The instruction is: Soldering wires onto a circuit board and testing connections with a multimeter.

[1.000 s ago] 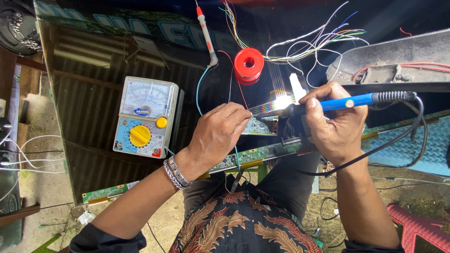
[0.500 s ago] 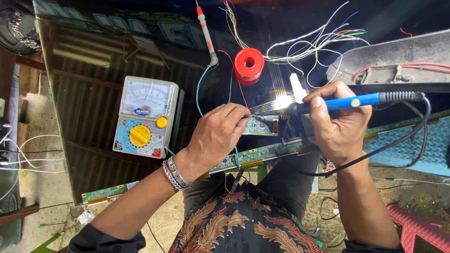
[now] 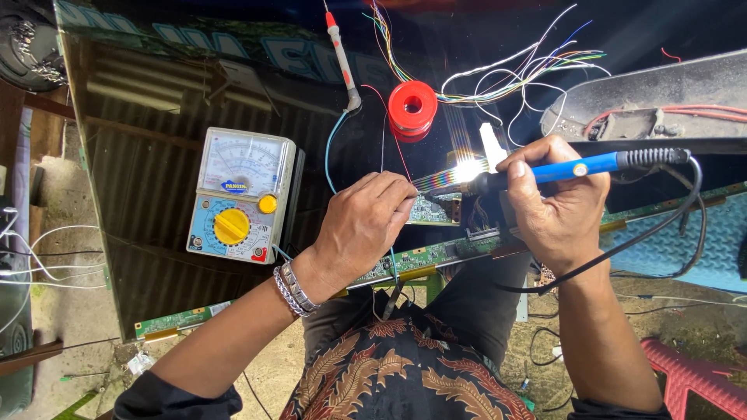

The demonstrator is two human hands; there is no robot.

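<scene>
Soldering iron (image 3: 560, 169) gripped by right hand (image 3: 556, 206); left hand (image 3: 366, 229) pinching thin wire (on circuit board (image 3: 432, 210)); multimeter (image 3: 241, 194), red spool (image 3: 412, 109) near.

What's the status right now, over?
Right hand grips blue soldering iron. Left hand pinches thin wire at small circuit board. Red solder spool behind, clear.

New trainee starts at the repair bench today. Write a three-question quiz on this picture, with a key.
1. True or false: the right hand holds a blue-handled soldering iron.
2. What does the left hand rest on? A) red solder spool B) green circuit board C) analog multimeter
3. Fill in: the multimeter's round dial is ___.

Key: 1 true; 2 B; 3 yellow.
</scene>
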